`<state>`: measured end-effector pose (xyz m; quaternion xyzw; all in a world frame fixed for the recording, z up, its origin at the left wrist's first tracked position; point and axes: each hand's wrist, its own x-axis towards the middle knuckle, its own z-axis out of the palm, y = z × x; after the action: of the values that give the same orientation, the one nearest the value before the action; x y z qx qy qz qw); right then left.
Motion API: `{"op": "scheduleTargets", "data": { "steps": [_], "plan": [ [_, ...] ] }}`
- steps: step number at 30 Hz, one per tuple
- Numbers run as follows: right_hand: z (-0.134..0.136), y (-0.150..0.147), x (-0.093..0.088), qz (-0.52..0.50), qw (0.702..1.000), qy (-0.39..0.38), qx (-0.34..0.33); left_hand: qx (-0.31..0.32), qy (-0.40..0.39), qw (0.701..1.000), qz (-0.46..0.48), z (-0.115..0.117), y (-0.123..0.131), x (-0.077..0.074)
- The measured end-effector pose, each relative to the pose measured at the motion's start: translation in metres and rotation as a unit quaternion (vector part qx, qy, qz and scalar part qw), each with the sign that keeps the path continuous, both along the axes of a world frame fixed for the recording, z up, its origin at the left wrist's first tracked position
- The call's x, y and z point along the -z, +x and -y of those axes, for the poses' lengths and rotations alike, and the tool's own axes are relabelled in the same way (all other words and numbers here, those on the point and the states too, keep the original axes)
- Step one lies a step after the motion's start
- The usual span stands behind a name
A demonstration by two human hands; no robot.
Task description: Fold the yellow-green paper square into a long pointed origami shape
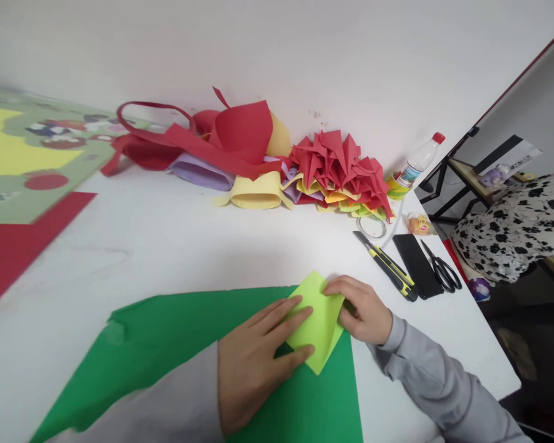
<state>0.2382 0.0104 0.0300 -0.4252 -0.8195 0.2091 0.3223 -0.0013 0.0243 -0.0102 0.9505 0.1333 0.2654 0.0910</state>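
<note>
A small folded light-green paper (321,317) lies on a big dark-green sheet (175,332) near the table's front edge. My left hand (258,360) rests flat on the folded paper's left side, fingers stretched out and pressing it down. My right hand (362,307) pinches the paper's right edge with curled fingers. Both sleeves are grey.
A pile of folded red, yellow and green paper shapes (341,172) and loose red, yellow and purple sheets (221,154) line the wall. To the right lie a tape roll (372,226), a utility knife (388,266), a black phone (417,266), scissors (441,267) and a bottle (418,161). Red paper (13,246) lies left.
</note>
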Motion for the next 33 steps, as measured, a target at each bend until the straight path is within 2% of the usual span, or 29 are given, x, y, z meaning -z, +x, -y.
{"op": "scheduleTargets", "data": {
  "steps": [10,14,24,28,33],
  "plan": [
    [0.000,-0.001,-0.002,-0.009,1.000,-0.002,-0.006,0.028,-0.012,0.999,0.008,0.003,0.000,0.000],
    [-0.001,-0.001,-0.004,-0.017,1.000,-0.001,-0.017,0.018,-0.012,1.000,0.014,0.005,0.002,0.000],
    [-0.004,0.001,-0.008,-0.042,0.998,-0.019,-0.036,-0.005,-0.046,0.998,-0.040,0.016,0.006,-0.001],
    [-0.005,0.001,-0.008,-0.056,0.997,-0.038,-0.033,-0.021,-0.014,1.000,-0.014,0.016,0.011,-0.001],
    [-0.008,0.007,-0.003,-0.123,0.987,-0.101,-0.013,-0.025,0.033,0.998,0.055,0.004,0.012,-0.007]
  ]
}}
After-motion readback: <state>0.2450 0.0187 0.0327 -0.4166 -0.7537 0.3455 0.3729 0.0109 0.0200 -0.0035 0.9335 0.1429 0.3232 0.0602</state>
